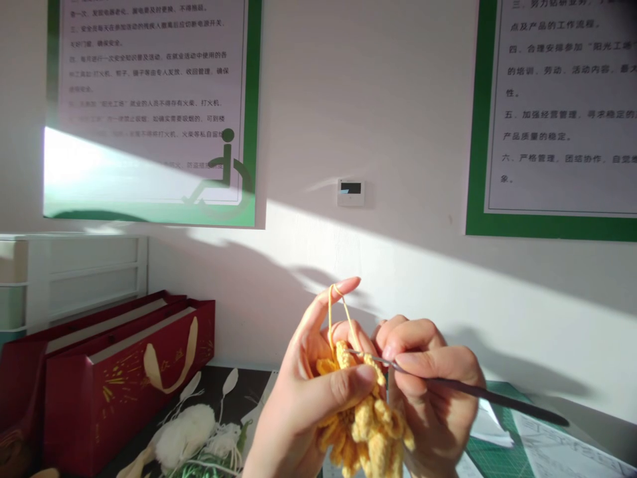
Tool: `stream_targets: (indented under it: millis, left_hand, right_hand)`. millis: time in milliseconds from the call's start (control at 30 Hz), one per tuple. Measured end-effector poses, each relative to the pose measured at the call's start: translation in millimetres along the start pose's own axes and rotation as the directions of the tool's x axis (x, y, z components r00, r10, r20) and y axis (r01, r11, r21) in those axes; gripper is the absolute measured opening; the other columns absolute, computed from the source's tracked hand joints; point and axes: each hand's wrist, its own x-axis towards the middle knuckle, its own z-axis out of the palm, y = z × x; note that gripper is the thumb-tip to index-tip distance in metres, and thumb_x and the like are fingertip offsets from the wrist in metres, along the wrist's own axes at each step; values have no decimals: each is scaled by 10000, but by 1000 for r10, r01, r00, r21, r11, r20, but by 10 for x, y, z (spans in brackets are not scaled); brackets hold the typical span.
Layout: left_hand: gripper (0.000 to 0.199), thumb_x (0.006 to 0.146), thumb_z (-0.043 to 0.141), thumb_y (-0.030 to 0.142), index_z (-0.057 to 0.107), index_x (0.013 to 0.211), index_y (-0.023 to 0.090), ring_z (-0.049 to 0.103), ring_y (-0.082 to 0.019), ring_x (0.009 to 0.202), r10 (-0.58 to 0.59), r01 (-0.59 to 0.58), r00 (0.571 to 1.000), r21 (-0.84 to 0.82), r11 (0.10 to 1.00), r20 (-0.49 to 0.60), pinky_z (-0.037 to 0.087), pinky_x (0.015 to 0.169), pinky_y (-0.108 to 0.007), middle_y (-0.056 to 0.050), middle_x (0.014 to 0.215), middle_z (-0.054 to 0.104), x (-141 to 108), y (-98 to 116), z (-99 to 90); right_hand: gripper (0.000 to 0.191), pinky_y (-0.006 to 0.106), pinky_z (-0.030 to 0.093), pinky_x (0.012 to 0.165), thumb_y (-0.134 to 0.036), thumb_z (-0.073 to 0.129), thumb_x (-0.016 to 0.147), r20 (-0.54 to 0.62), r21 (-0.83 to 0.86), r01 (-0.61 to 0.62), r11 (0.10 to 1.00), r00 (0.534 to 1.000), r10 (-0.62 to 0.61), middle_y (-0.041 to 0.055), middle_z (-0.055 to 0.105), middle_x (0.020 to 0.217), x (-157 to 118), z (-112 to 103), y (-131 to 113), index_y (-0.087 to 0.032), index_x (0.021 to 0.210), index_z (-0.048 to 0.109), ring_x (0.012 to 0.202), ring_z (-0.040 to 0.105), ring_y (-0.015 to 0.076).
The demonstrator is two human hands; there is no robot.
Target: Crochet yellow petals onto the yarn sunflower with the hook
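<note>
Yellow crochet work (371,425) with petal-like loops hangs between my hands at the lower middle. My left hand (311,375) pinches its upper edge under the thumb, and the raised index finger carries a loop of yellow yarn (330,318). My right hand (438,385) grips a crochet hook (502,399) with a dark handle. The hook's thin metal tip points left and meets the top stitches of the yellow piece. My right fingertips are close beside the work; part of that hand is hidden behind it.
Red gift bags (124,372) and a white drawer unit (94,272) stand at the left. White artificial flowers (186,435) lie on the dark table. A green cutting mat (502,458) with papers lies at the right. Posters and a small panel (351,192) hang on the wall.
</note>
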Motion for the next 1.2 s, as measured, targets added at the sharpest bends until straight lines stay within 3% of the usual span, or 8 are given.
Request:
stream_targets:
  millis: [133, 233, 333, 567, 800, 933, 1033, 1200]
  left_hand:
    - [781, 757, 882, 147, 575, 1458, 301, 614, -135, 679, 17, -17, 999, 2, 1000, -40, 471, 610, -227, 4, 805, 681, -11, -19, -23]
    - [795, 759, 872, 138, 561, 1473, 297, 631, -140, 673, 12, -12, 999, -6, 1000, -41, 488, 619, -235, 5, 802, 680, -14, -12, -38]
    - [812, 754, 869, 125, 547, 1483, 281, 647, -141, 668, -8, 8, 1000, 3, 1000, -25, 491, 610, -227, -1, 800, 686, -6, 9, -53]
    - [888, 713, 861, 115, 503, 1518, 225, 659, -170, 685, -31, 31, 999, -5, 1000, 17, 512, 605, -231, -4, 748, 684, 16, 1, -54]
    - [876, 697, 848, 113, 520, 1502, 226, 643, -162, 660, -73, 72, 997, 14, 997, 19, 456, 556, -217, -3, 729, 683, 9, -28, 2]
    - [770, 675, 830, 101, 602, 1401, 223, 695, -223, 716, -69, 68, 995, 17, 998, 71, 463, 567, -243, 8, 686, 665, 29, -71, -31]
    - [658, 681, 838, 131, 664, 1303, 255, 722, -264, 756, -95, 93, 990, 19, 995, 107, 454, 571, -254, 10, 694, 653, 30, -97, -62]
    - [557, 791, 861, 208, 666, 1309, 274, 608, -153, 692, -1, -9, 998, 167, 986, 61, 432, 595, -232, 15, 760, 632, 12, -97, -47]
  right_hand:
    - [72, 354, 487, 567, -271, 677, 984, -30, -103, 137, 985, 990, -140, -19, 608, 726, 26, 67, -24, -321, 985, 729, 638, 562, 162]
    - [91, 346, 492, 538, -221, 676, 977, -44, -200, 286, 937, 953, -301, -14, 624, 730, 50, 123, -1, -290, 990, 733, 602, 551, 151]
    - [47, 324, 487, 514, -182, 671, 969, -77, -122, 336, 934, 935, -346, -19, 605, 702, 60, 153, 35, -216, 967, 703, 565, 532, 133]
    - [87, 284, 500, 572, -274, 635, 1013, -97, 96, 61, 993, 994, -52, -30, 604, 708, 30, 79, -29, -226, 948, 605, 625, 549, 130]
    - [115, 224, 437, 541, -328, 550, 1055, 25, 188, -181, 965, 983, 179, -38, 589, 673, 42, -75, -116, -261, 964, 572, 618, 538, 123]
    - [149, 239, 438, 573, -332, 483, 1080, 109, 207, -309, 928, 950, 292, -42, 582, 671, 53, -202, -165, -274, 977, 573, 603, 523, 116]
    - [192, 229, 406, 543, -353, 453, 1088, 150, 250, -442, 861, 897, 417, -52, 552, 652, 70, -243, -185, -277, 957, 572, 557, 489, 105]
    - [176, 229, 364, 532, -392, 568, 1041, 151, 295, -570, 767, 821, 551, -49, 529, 691, 85, -152, -142, -261, 924, 577, 589, 467, 105]
